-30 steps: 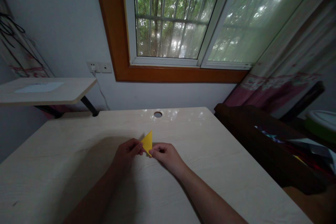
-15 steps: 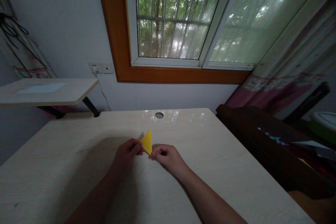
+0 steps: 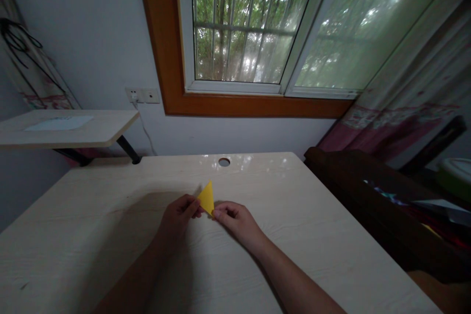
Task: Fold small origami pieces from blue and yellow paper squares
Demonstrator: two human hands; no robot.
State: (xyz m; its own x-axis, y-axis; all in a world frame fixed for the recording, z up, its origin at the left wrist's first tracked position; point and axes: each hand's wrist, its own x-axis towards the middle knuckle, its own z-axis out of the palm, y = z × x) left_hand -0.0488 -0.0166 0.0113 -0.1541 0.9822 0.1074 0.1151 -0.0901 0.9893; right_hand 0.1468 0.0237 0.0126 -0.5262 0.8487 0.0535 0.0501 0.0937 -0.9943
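A small yellow paper triangle [image 3: 207, 197] stands point-up just above the pale wooden desk [image 3: 110, 216], held between both hands. My left hand [image 3: 178, 216] pinches its left lower edge with curled fingers. My right hand [image 3: 235, 219] pinches its lower right corner, fingers closed. Both forearms reach in from the bottom of the view.
A round cable hole [image 3: 223, 162] lies near the desk's far edge. A side shelf [image 3: 73, 130] with a sheet of paper juts out at the left. Dark wooden furniture [image 3: 368, 196] stands to the right, under a curtain. A barred window [image 3: 239, 24] fills the wall ahead.
The hands and the paper stay almost where they were; the right fingers have shifted slightly on the triangle's corner. The view has drifted a little.
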